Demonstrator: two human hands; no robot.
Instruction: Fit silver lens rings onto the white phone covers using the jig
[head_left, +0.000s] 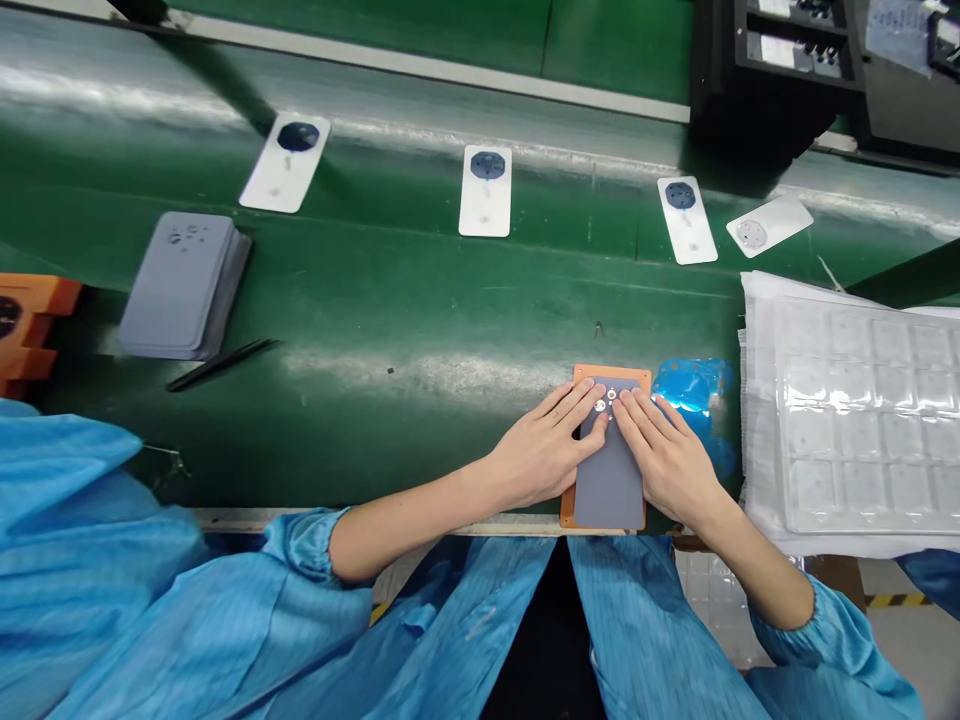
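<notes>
Resting flat with fingers outstretched, the left hand (549, 447) and right hand (673, 455) are touching the far end of a gray panel (609, 480). The panel is lying on an orange board (568, 508) at the near edge of the bench (420, 300). Crinkled blue film (686, 395) is lying just beside the right hand, a clear plastic tray (870, 420) is sitting farther right, and four white panels (486, 210) are lying toward the far edge.
</notes>
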